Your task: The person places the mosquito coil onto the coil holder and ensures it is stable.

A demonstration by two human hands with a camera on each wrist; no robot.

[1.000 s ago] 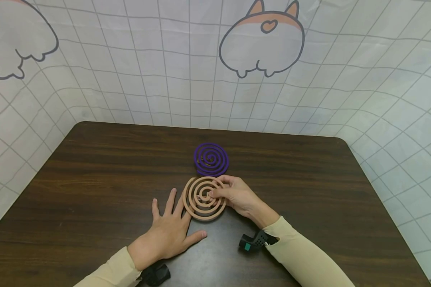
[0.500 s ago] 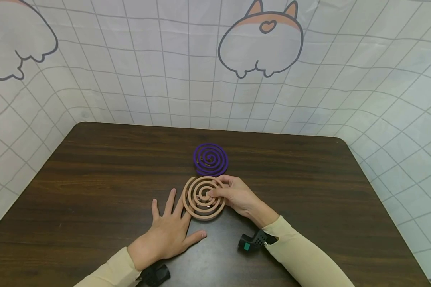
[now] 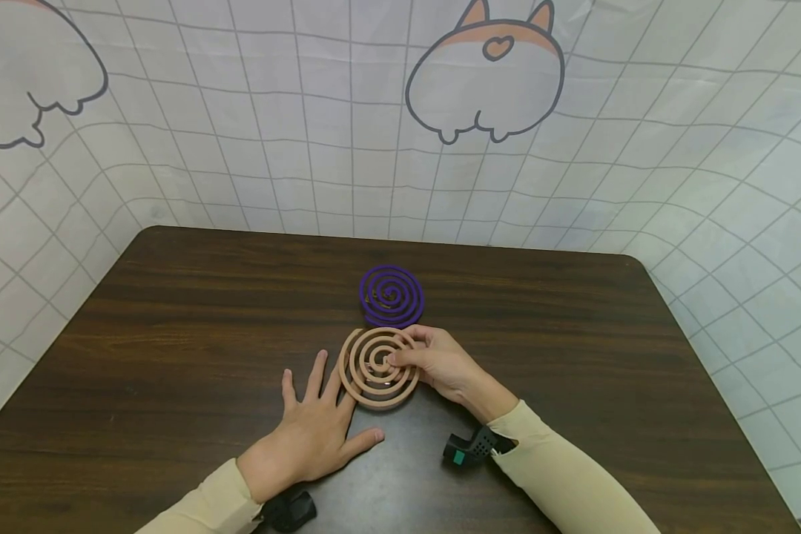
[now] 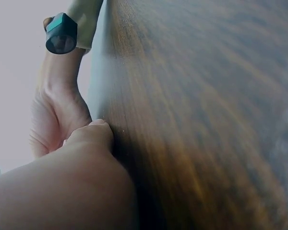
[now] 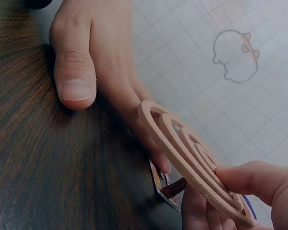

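Observation:
A tan mosquito coil [image 3: 379, 368] is held by my right hand [image 3: 450, 369], thumb on top near the centre and other fingers behind. In the right wrist view the coil [image 5: 173, 160] stands tilted above the table. Under it lies a thin, shiny, flat piece [image 5: 159, 184] that looks like a metal coil stand. My left hand [image 3: 317, 430] lies on the table with fingers spread. One of its fingertips touches the shiny piece; the coil hides the fingertips in the head view. How coil and stand meet is hard to see.
Just beyond the tan coil, a purple mosquito coil [image 3: 391, 298] sits over a gold-coloured stand, partly seen through its gaps. The dark wooden table [image 3: 173, 311] has rounded far corners. A white curtain [image 3: 274, 111] with a grid and cartoon prints hangs behind and at both sides.

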